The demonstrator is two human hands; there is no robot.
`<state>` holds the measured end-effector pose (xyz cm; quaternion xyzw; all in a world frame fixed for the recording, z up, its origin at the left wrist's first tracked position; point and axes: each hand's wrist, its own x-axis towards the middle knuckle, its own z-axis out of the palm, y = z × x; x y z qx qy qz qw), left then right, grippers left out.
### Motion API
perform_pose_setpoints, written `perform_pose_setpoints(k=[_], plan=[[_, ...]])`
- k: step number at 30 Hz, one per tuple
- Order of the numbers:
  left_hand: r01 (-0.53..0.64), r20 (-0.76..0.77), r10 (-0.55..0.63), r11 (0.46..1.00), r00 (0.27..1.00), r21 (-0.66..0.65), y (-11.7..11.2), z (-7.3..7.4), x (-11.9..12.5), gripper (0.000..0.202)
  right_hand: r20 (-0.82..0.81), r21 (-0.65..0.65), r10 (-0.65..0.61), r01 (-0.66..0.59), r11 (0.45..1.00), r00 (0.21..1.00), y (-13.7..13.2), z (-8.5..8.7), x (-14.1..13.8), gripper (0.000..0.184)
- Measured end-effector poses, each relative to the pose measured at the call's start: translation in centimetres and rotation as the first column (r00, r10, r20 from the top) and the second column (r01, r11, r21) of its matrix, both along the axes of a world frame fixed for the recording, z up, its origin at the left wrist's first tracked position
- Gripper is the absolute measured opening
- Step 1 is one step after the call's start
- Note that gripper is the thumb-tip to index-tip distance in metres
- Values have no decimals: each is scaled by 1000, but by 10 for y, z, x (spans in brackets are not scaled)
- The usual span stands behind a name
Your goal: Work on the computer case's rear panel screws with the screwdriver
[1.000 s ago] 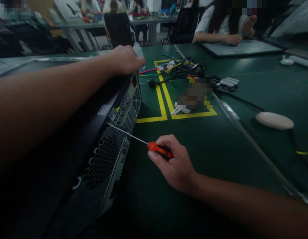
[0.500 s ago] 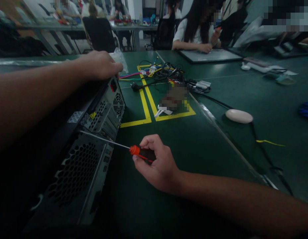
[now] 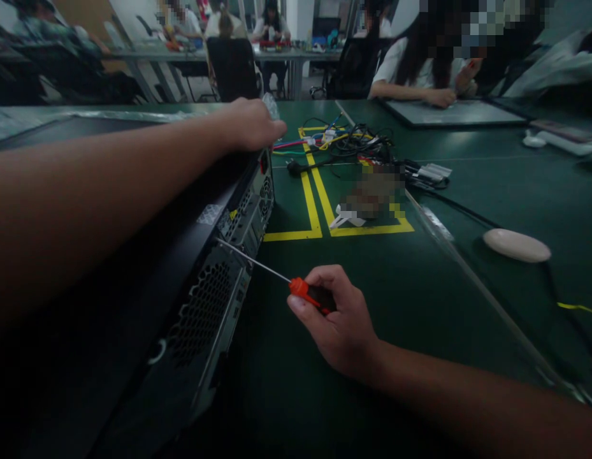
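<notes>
A black desktop computer case (image 3: 200, 299) lies on its side on the green table (image 3: 396, 299), its vented rear panel facing right. My right hand (image 3: 341, 325) is closed round the red and black handle of a screwdriver (image 3: 296, 287). The thin metal shaft points left and its tip meets the upper edge of the case's rear panel. My left hand (image 3: 252, 124) rests on the far top corner of the case with fingers curled down over a crinkled clear plastic bag (image 3: 271, 105).
Yellow tape lines (image 3: 315, 204) mark boxes on the table past the case. A tangle of coloured cables (image 3: 348, 137) and a black plug lie behind them. A white mouse (image 3: 515, 245) sits to the right. Other people sit at the far side.
The view has swung to the left, so things now sit further right in the picture. Both hands keep their hold and the screwdriver tip stays at the rear panel.
</notes>
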<state>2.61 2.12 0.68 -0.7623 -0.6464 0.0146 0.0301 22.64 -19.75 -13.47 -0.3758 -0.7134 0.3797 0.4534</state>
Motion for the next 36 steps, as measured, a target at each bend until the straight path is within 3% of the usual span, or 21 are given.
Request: perform_pose_setpoints(k=[5,9,12,14,19,28,36], plan=[[36,-60,-35,999,998,23,2,-1,0,60,-18,28,10,-9,1000,1000,0,1,1,14],[-2,-39,2,1000,999,20,0,-1,1,61,-13,29,22,-22,999,1000,0,4,1,1],[-17,-18,18,999,1000,41,1,-2,1,61,-22,11,41,-41,999,999,-2,5,0,8],[-16,-23,16,999,1000,34,3,-2,1,60,-51,-34,50,-52,998,997,-5,4,-2,4],[-7,-63,9,1000,998,22,3,-2,1,60,-107,-66,39,-46,997,993,-8,2,-3,28],[25,-99,-23,1000,995,19,8,-3,-4,63,-73,-51,12,-16,999,997,-2,1,-3,20],[-14,-64,15,1000,998,26,3,-2,-1,62,-93,-82,17,-24,996,996,-4,4,-3,18]])
